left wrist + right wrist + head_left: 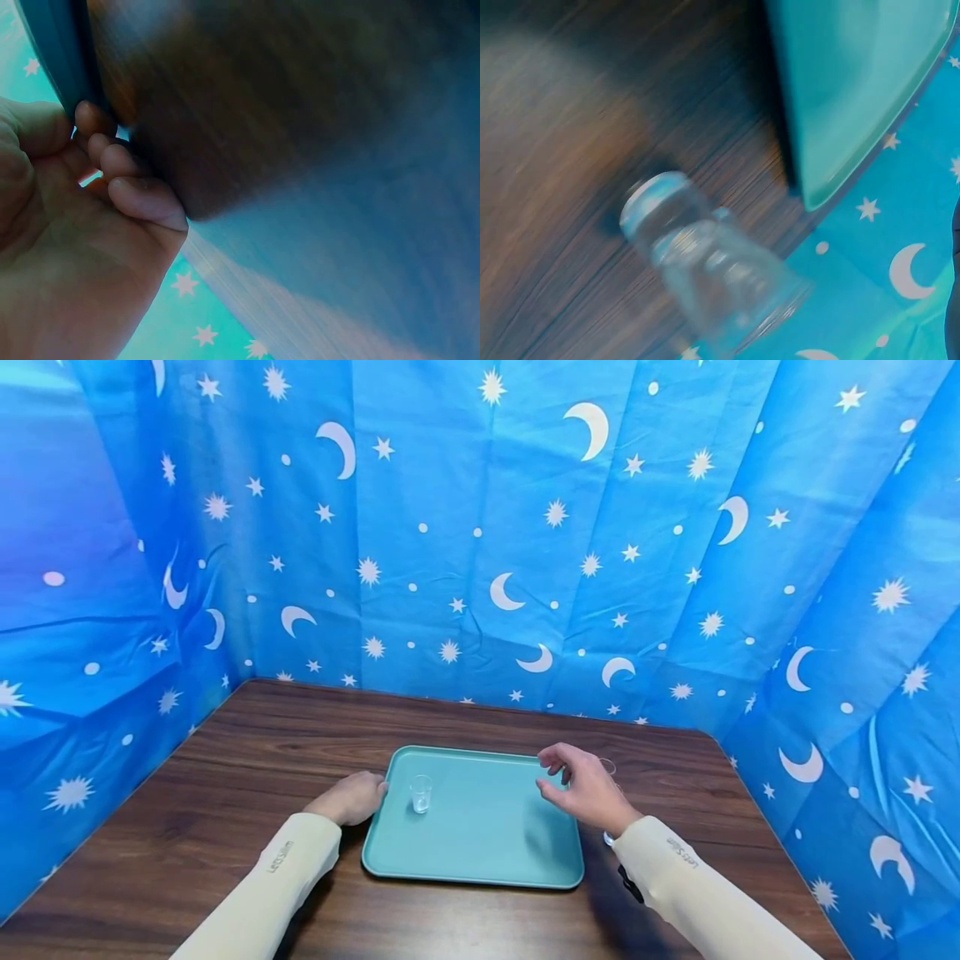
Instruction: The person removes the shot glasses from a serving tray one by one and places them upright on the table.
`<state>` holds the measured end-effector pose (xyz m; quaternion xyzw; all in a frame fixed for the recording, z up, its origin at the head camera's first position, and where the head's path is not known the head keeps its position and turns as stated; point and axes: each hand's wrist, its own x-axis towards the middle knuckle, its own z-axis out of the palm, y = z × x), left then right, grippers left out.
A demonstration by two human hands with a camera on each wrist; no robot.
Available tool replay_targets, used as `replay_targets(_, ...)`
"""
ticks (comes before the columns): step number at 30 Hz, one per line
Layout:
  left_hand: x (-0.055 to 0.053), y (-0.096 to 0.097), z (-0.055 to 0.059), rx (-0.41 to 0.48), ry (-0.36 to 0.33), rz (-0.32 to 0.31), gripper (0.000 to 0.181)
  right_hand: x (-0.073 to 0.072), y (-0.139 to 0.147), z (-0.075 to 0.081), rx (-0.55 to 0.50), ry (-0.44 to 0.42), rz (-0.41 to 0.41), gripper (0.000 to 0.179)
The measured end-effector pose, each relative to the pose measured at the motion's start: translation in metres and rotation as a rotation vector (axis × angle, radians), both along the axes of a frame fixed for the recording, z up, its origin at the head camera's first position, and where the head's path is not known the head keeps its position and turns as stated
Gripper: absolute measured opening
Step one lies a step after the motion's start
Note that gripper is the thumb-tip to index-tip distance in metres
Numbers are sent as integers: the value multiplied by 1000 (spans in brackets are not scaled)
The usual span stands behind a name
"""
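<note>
Head view: left grip (354,797) pinching tray (487,827) bearing cup (422,795); right grip (588,789), released, partly hides clear glassware (724,277).

Curtained-off spot, rm. type unclear: moon/star cloth (465,543) on 3 sides of wd. table (187,793).

The tray (487,843) is seen as smooth and plastic-looking, with a soft satin sheen. Clear, glossy walls are shown by the small cup (422,795) and by the blurred vessel (724,277); whether glass or plastic cannot be told. The table (435,927) is surfaced in smooth, faintly glossy wood grain. The backdrop (450,468) is made of creased cloth, the sleeves (262,877) of matt fabric.
</note>
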<state>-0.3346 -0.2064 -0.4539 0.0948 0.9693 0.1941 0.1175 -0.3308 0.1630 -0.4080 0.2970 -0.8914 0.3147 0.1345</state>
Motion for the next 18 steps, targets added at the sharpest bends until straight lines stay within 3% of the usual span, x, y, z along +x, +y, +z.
replay_targets(5, 0, 1, 0, -1, -2, 18, 35, -4, -16, -3, -28, 7, 55, 33)
replay_targets(18, 1, 0, -1, -4, 0, 34, 35, -9, -48, -15, -30, -39, 91, 39)
